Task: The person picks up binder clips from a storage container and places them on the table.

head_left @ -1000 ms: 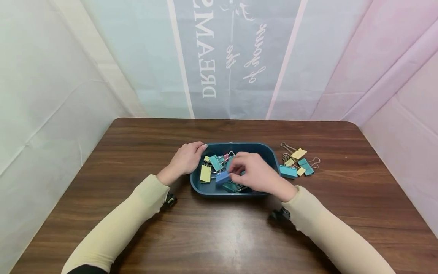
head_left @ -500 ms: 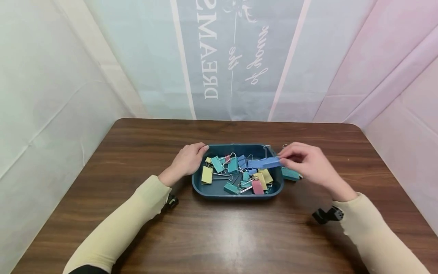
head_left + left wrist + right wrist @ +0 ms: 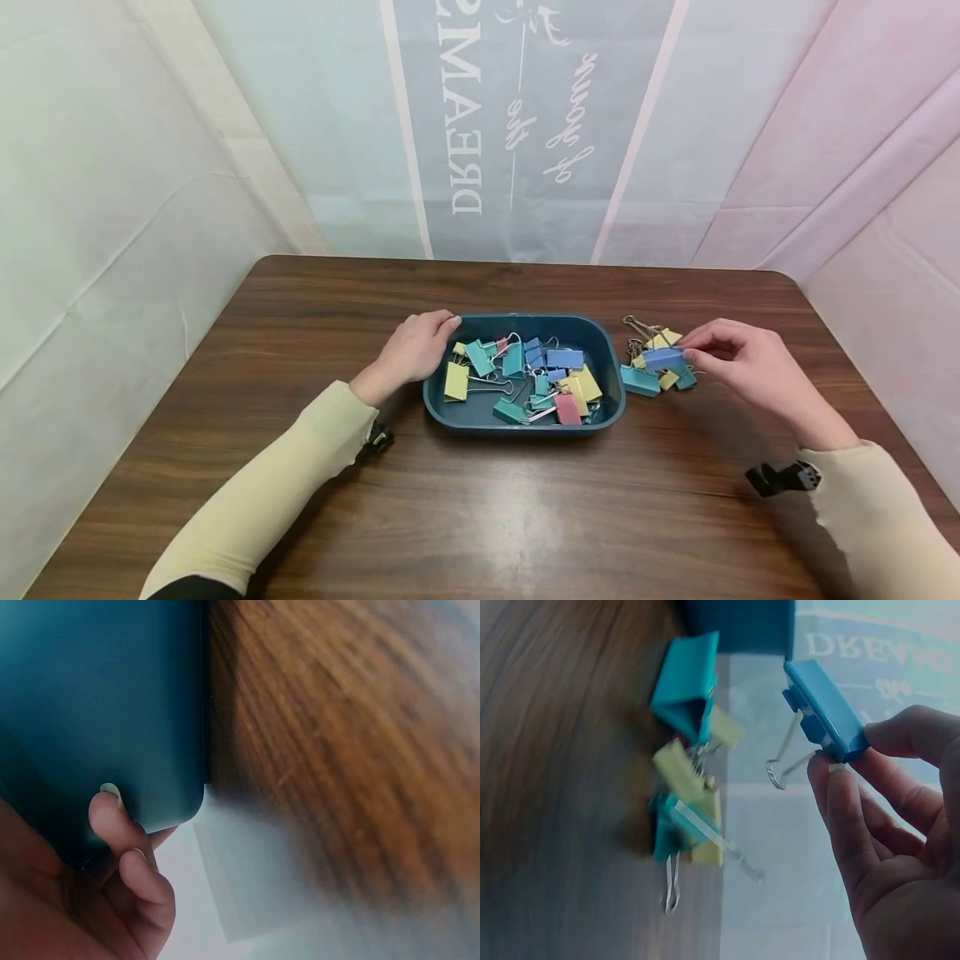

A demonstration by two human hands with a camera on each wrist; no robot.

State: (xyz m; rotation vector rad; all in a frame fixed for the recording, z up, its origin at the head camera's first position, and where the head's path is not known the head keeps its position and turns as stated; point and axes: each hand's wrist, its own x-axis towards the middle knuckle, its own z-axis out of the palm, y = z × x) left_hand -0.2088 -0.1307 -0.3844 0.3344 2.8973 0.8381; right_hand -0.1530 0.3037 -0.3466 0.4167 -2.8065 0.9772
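At the left end of a dark blue tray (image 3: 480, 423), my left hand (image 3: 411, 348) grips the rim. The left wrist view shows its fingers (image 3: 112, 825) curled against the tray wall (image 3: 112, 712). My right hand (image 3: 757, 367) pinches a blue binder clip (image 3: 663, 359) between thumb and fingertips, just above a pile of binder clips right of the tray. In the right wrist view the held clip (image 3: 829, 709) is tilted, with its wire handle hanging away from the hand. Beneath it the pile has teal clips (image 3: 686, 682) and yellow clips (image 3: 679, 771).
Inside the tray lie several binder clips: yellow (image 3: 456, 381), teal (image 3: 513, 361), blue (image 3: 565, 358) and pink (image 3: 567, 409). Everything stands on a brown wooden table (image 3: 480, 500). A printed cloth (image 3: 517, 125) hangs behind the table's far edge.
My right hand has lifted the blue binder clip out of the tray and carried it right, over the pile. The left hand has stayed on the tray's rim.
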